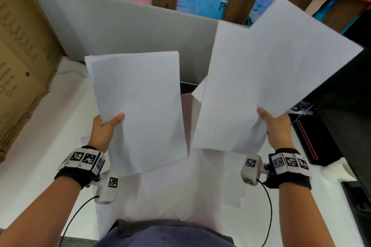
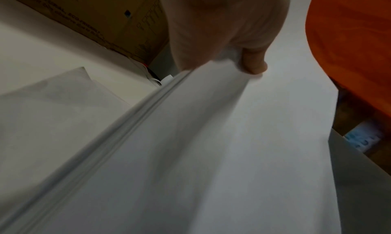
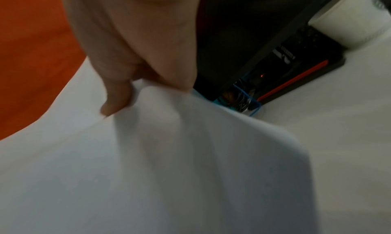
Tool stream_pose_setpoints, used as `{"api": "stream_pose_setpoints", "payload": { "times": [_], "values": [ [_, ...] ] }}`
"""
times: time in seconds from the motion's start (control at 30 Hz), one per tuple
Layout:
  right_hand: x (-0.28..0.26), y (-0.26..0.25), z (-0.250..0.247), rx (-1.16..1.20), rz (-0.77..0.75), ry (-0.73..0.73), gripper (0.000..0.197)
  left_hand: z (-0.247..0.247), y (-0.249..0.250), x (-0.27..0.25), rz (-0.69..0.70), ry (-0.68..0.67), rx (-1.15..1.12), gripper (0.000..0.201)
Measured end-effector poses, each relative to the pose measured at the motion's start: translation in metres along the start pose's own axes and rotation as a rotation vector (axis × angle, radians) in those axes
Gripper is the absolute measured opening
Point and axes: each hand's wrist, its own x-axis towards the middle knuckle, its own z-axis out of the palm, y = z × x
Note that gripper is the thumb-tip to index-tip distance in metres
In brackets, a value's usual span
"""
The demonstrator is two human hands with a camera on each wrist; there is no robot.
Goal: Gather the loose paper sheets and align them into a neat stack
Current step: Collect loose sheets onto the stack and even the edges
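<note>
- My left hand (image 1: 104, 128) is pinching the squared bundle (image 1: 138, 110) at its near left corner, thumb on top.
- My right hand (image 1: 276, 128) is gripping the fanned sheets (image 1: 267, 78) by their near edge; they are splaying at different angles.
- More loose sheets (image 1: 180, 192) are lying on the surface (image 1: 40, 136) beneath and between both hands.
- The paper is looking light, floppy and slippery, likely sliding apart easily; I am judging a grip along an edge best.
</note>
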Motion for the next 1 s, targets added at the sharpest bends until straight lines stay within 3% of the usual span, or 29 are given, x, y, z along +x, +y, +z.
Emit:
{"api": "stream_pose_setpoints", "payload": {
  "times": [0.17, 0.27, 0.33, 0.4, 0.53, 0.6, 0.67, 0.77, 1.0],
  "values": [
    [-0.012, 0.013, 0.044, 0.018, 0.067, -0.315, 0.031, 0.027, 0.003, 0.0, -0.029, -0.053, -0.053, 0.032],
    [-0.023, 0.031, 0.082, 0.032, 0.149, -0.414, 0.032, 0.042, 0.006, -0.001, -0.013, -0.132, 0.015, 0.011],
    [-0.027, 0.041, 0.1, 0.045, 0.178, -0.452, 0.043, 0.049, 0.009, -0.003, 0.02, -0.184, 0.068, 0.018],
    [-0.028, 0.05, 0.109, 0.06, 0.213, -0.43, 0.057, 0.058, 0.013, -0.008, 0.039, -0.215, 0.047, 0.024],
    [-0.036, 0.056, 0.11, 0.094, 0.178, -0.361, 0.045, 0.069, 0.017, -0.014, 0.036, -0.105, -0.172, 0.042],
    [-0.04, 0.051, 0.108, 0.119, 0.118, -0.31, 0.041, 0.073, 0.019, -0.019, 0.134, -0.131, -0.149, 0.037],
    [-0.042, 0.044, 0.104, 0.148, 0.055, -0.273, 0.037, 0.077, 0.023, -0.022, 0.23, -0.147, -0.056, 0.043],
    [-0.043, 0.029, 0.098, 0.106, -0.024, -0.298, 0.03, 0.077, 0.028, -0.019, 0.335, -0.068, -0.027, 0.048],
    [-0.035, -0.007, 0.087, 0.187, -0.157, -0.407, 0.071, 0.074, 0.052, -0.02, 0.385, -0.149, -0.112, 0.07]
  ]
}}
